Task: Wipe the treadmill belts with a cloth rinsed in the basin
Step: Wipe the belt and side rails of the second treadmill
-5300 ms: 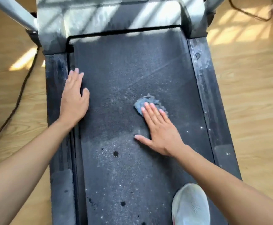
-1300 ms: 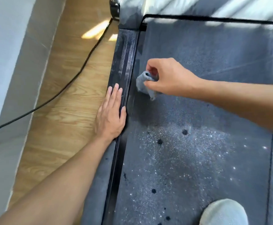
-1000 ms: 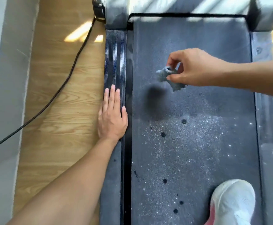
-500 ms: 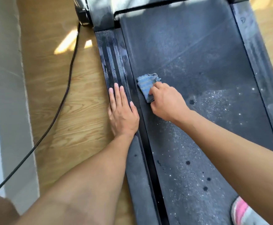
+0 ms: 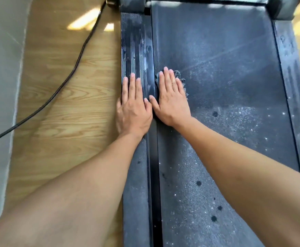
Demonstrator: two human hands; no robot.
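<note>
At the left edge of the dusty black treadmill belt (image 5: 225,68), the flat right hand (image 5: 171,98) presses a frayed grey cloth (image 5: 179,77), wiping; next, probably a firm forward push.

No lettering, brand, number or sign can be read anywhere in view. On the treadmill (image 5: 225,50), the far part of the right side rail (image 5: 286,41) carries a few pale marks, too blurred to make out as letters or symbols.

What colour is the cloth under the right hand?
Greyish blue; the head view shows the cloth poking out beyond the flat right hand.
</note>
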